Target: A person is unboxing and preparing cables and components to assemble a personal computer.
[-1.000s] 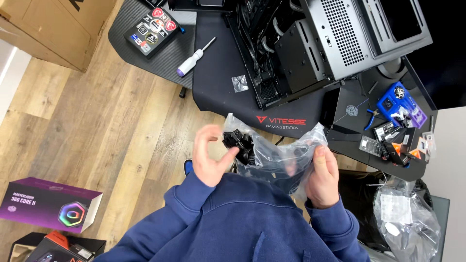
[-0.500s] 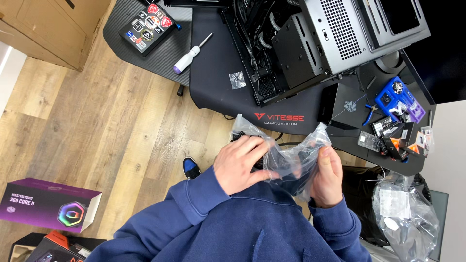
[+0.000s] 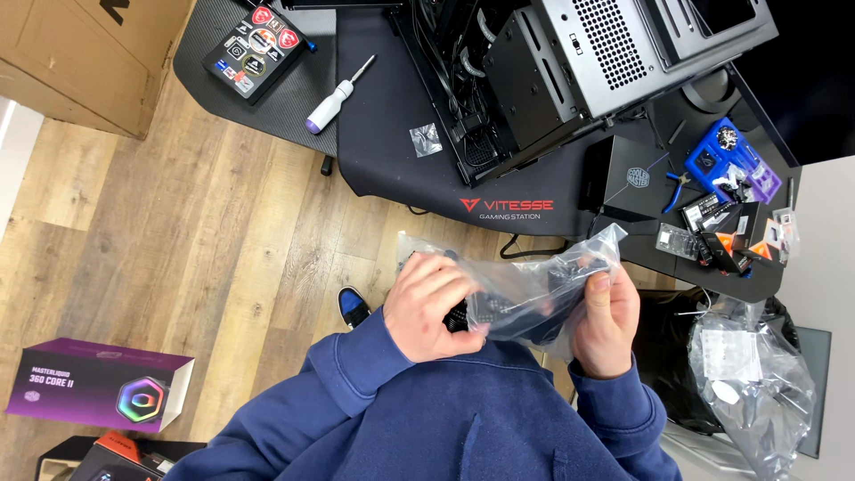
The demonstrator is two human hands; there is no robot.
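Held in mid-air below the near edge of the surface (image 3: 392, 169), the clear plastic bag (image 3: 534, 289) of dark parts is clenched by both the left hand (image 3: 434, 305) and right hand (image 3: 606, 322), so a hard tug risks spilling the parts onto the wooden floor (image 3: 178, 258).

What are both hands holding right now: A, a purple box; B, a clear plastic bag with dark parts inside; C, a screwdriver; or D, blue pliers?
B: the left hand and right hand both grip the clear plastic bag, while the screwdriver lies on the desk.
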